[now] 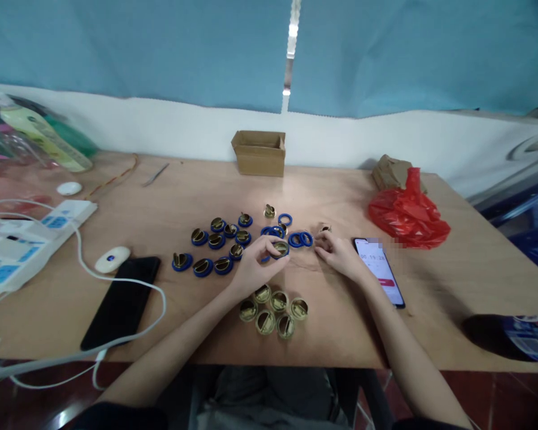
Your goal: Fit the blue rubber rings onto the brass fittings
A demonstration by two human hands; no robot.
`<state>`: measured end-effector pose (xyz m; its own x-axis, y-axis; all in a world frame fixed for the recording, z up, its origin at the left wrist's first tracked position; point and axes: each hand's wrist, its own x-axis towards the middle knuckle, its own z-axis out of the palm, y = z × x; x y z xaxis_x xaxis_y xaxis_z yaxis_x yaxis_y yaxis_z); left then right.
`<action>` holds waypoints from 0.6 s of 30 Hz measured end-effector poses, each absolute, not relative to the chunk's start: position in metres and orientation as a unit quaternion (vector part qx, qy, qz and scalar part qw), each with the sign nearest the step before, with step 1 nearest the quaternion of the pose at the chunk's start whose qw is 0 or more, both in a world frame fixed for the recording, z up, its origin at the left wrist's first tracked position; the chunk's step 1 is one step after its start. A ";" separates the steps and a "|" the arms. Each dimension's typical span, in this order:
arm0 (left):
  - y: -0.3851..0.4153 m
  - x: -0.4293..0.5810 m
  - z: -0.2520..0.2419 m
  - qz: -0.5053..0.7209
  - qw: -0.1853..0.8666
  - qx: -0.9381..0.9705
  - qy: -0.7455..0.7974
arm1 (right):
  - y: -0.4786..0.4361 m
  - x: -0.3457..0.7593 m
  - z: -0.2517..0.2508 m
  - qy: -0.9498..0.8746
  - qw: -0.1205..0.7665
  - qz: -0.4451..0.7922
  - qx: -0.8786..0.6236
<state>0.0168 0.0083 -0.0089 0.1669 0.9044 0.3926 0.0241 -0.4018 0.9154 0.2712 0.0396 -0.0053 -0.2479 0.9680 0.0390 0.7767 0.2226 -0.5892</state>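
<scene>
My left hand (260,261) is closed, pinching a round brass cap (280,249) with a raised bar, held over the table. My right hand (338,255) rests low on the table, its fingers bent and a little apart. Just beyond those fingertips is another brass cap (325,228), partly hidden. Loose blue rings (300,239) lie between the hands, and one more blue ring (285,220) is farther back. To the left lie several brass caps with blue rings around them (216,240). Several caps without rings (265,321) sit near the front edge.
A small cardboard box (260,160) stands at the back. A lit phone (380,272) lies by my right forearm, with a red plastic bag (407,215) behind and a dark bottle (511,337) at right. A black phone (122,301), white cable and power strip (36,245) occupy the left.
</scene>
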 end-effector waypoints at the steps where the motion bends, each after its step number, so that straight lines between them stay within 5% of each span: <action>1: 0.008 0.017 -0.009 0.534 0.414 0.643 0.360 | 0.039 0.271 -0.005 -0.753 0.204 0.230 -0.581; 18: 0.006 0.016 -0.009 0.525 0.413 0.650 0.362 | 0.044 0.279 -0.017 -0.752 0.188 0.324 -0.542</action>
<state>0.0156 0.0065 -0.0086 0.1875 0.9042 0.3837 0.0371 -0.3968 0.9171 0.2791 0.0438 -0.0171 -0.3413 0.9374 -0.0693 0.6939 0.2015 -0.6913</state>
